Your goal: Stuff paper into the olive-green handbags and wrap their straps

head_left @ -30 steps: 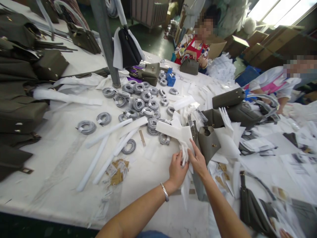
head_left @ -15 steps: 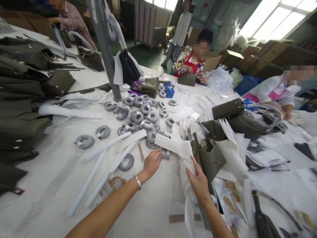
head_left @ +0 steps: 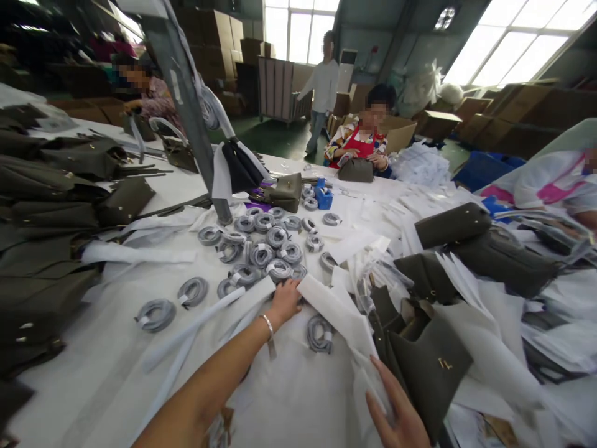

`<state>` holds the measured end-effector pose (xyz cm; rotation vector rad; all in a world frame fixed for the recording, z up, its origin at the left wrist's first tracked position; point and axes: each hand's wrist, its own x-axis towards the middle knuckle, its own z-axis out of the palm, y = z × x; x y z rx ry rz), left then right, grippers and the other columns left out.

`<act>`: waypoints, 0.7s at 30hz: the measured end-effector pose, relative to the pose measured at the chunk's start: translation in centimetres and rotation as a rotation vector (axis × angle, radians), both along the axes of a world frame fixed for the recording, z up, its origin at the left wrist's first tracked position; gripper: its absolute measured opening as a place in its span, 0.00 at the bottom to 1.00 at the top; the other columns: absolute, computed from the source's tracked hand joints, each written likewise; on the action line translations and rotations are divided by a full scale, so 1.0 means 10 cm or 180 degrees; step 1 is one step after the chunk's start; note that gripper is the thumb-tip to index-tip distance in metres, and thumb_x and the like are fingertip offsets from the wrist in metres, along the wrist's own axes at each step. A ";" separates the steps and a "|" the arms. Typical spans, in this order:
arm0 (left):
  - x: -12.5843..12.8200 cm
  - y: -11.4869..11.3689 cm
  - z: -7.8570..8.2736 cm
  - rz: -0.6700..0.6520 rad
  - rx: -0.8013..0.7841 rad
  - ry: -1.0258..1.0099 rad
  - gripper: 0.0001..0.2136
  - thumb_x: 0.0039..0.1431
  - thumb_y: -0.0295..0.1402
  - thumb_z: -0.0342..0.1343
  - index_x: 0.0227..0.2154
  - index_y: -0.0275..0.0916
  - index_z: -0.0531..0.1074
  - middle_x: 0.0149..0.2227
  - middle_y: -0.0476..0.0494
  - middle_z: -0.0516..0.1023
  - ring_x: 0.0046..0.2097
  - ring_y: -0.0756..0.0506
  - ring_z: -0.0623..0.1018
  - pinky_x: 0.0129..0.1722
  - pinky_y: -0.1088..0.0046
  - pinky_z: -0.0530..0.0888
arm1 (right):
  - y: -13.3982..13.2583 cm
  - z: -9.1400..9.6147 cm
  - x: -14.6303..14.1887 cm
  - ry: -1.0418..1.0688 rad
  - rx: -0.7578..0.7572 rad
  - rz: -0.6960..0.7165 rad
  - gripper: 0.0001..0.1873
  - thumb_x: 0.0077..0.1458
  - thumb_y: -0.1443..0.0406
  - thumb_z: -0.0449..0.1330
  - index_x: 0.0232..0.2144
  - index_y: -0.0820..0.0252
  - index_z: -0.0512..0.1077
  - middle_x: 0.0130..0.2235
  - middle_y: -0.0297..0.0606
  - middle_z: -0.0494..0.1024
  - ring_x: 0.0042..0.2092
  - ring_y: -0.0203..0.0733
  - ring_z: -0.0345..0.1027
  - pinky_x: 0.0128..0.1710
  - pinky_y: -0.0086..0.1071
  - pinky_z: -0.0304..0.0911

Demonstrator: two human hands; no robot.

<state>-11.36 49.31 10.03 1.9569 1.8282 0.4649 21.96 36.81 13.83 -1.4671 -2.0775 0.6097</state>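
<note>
My left hand (head_left: 285, 303), with a bracelet at the wrist, reaches to the near edge of a heap of grey banded coils (head_left: 261, 255). Its fingers bend down over a coil that is mostly hidden beneath them. A single grey coil (head_left: 319, 334) lies just to the right of it. My right hand (head_left: 398, 407) is at the lower right, thumb and fingers apart, against a white foam wrap (head_left: 361, 333). Close beside that hand, an olive handbag (head_left: 426, 364) with a gold-coloured emblem leans open among white sheets.
White foam strips (head_left: 193, 323) lie left of my forearm. Dark bags (head_left: 51, 267) are stacked at far left. A grey post (head_left: 193, 124) rises from the table, with a black bag (head_left: 237, 167) hanging by it. Co-workers sit around; one person (head_left: 357, 149) handles an olive bag.
My left hand has moved forward onto the coils. My right hand is lower and nearer in the view, still by the foam wrap. The camera has tilted up.
</note>
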 end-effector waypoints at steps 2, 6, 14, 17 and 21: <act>-0.11 0.10 0.09 -0.0069 -0.0043 -0.0145 0.31 0.45 0.34 0.68 0.55 0.40 0.69 0.54 0.33 0.74 0.56 0.32 0.72 0.55 0.54 0.69 | 0.00 0.01 0.00 -0.0047 -0.0042 0.0097 0.34 0.59 0.58 0.58 0.66 0.42 0.56 0.63 0.35 0.67 0.61 0.53 0.65 0.58 0.48 0.67; -0.50 0.30 0.33 -0.0135 -0.0044 -0.0473 0.21 0.50 0.46 0.64 0.46 0.44 0.77 0.42 0.46 0.81 0.43 0.41 0.79 0.44 0.70 0.74 | 0.00 0.27 -0.08 -0.0213 -0.0447 0.0921 0.30 0.53 0.54 0.63 0.59 0.35 0.67 0.63 0.33 0.66 0.60 0.55 0.65 0.53 0.43 0.71; -1.41 0.55 0.41 0.1520 0.0523 -0.0130 0.21 0.62 0.38 0.51 0.56 0.34 0.67 0.55 0.31 0.72 0.56 0.36 0.71 0.56 0.58 0.66 | 1.33 0.81 -1.26 0.0457 -0.0187 0.0889 0.19 0.62 0.57 0.55 0.54 0.49 0.73 0.54 0.39 0.77 0.53 0.49 0.73 0.54 0.42 0.70; -1.49 0.62 0.28 0.1747 0.0582 0.0005 0.24 0.60 0.38 0.54 0.56 0.31 0.66 0.57 0.27 0.69 0.58 0.33 0.67 0.58 0.54 0.63 | 2.16 0.55 -1.97 -0.0040 -0.0280 0.0822 0.27 0.60 0.61 0.57 0.61 0.58 0.65 0.61 0.48 0.69 0.58 0.51 0.67 0.56 0.43 0.66; -1.52 0.77 0.18 0.1592 0.0474 -0.0008 0.18 0.54 0.33 0.60 0.48 0.36 0.72 0.50 0.33 0.75 0.56 0.35 0.69 0.57 0.56 0.64 | 2.81 0.11 -2.67 -0.0642 -0.0615 0.0602 0.33 0.58 0.62 0.60 0.62 0.67 0.61 0.60 0.56 0.68 0.61 0.53 0.63 0.59 0.43 0.60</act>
